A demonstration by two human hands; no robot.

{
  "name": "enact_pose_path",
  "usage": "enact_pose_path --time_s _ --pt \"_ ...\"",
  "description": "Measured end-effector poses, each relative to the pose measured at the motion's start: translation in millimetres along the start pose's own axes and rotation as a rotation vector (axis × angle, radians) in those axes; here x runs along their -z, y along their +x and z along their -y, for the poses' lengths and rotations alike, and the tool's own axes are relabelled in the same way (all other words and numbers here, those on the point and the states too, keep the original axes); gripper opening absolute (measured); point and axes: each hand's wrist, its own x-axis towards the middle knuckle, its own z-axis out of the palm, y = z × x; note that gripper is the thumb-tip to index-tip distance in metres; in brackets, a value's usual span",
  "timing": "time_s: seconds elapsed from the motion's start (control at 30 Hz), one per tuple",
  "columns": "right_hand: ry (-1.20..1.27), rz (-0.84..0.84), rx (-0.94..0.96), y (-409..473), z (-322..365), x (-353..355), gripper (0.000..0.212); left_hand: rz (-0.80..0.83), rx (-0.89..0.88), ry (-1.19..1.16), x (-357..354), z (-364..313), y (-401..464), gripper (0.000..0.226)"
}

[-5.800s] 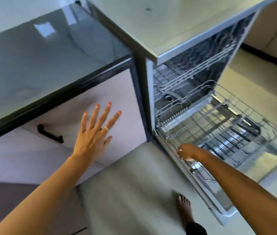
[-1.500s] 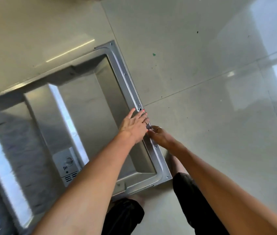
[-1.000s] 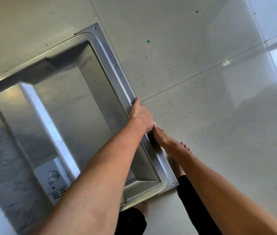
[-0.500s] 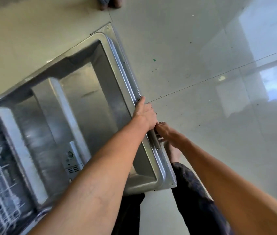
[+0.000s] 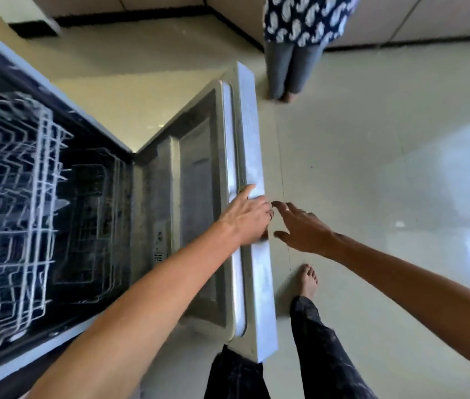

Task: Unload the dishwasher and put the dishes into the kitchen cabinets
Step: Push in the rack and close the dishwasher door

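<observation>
I am leaning over the open dishwasher [image 5: 55, 197], whose door [image 5: 199, 203] is standing partly raised between me and the dark tub. My left hand [image 5: 246, 218] is gripping the door's top edge, thumb lying on the inner side and the other fingers wrapping over the pale outer lip. My right hand [image 5: 304, 226] is hovering just beside it above the floor [image 5: 386, 168], fingers spread and relaxed, touching nothing, only a small gap parting it from the left hand's knuckles. Inside the tub the white wire racks [image 5: 12, 197] are sitting pushed in, and through the blur I cannot tell whether any dishes are lying in them. The detergent dispenser [image 5: 159, 243] is showing on the door's steel inner face, below my left forearm. My bare right foot [image 5: 308, 279] is standing on the glossy tiles just beside the door's edge. Another person [image 5: 300, 38] in a patterned blue top is standing well apart from me, near the beige cabinets [image 5: 429, 18] along the far wall.
</observation>
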Motion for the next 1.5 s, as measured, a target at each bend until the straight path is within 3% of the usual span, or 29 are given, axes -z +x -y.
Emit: enact_pose_path --time_s 0.13,0.23,0.4,0.5,0.57,0.73,0.87,1.0,1.23,1.5 --pt "-0.263 -0.183 0.167 14 55 39 0.097 -0.174 0.055 0.022 7 25 -76 0.034" --pt "-0.393 -0.353 0.428 36 116 67 0.111 -0.285 0.135 0.058 8 44 -128 0.03" --pt "-0.482 -0.433 0.561 58 209 84 0.088 -0.453 0.347 -0.052 8 60 -195 0.034" --pt "-0.497 -0.525 0.609 69 248 81 0.092 -0.515 0.55 -0.127 -2 59 -228 0.035" --pt "-0.511 -0.515 0.662 73 277 81 0.097 -0.518 0.74 -0.107 -12 53 -249 0.036" --pt "-0.548 -0.558 0.824 76 334 86 0.108 -0.484 1.143 -0.075 -26 34 -284 0.07" --pt "-0.684 -0.663 0.982 84 351 91 0.111 -0.424 1.313 -0.012 -29 35 -300 0.064" --pt "-0.842 -0.676 1.163 91 361 105 0.11 -0.443 1.527 -0.024 -23 42 -303 0.078" --pt "-0.842 -0.671 1.331 111 376 109 0.109 -0.44 1.648 -0.017 -21 52 -312 0.089" --pt "-0.784 -0.677 1.321 119 399 102 0.099 -0.308 1.621 0.051 -26 65 -332 0.083"
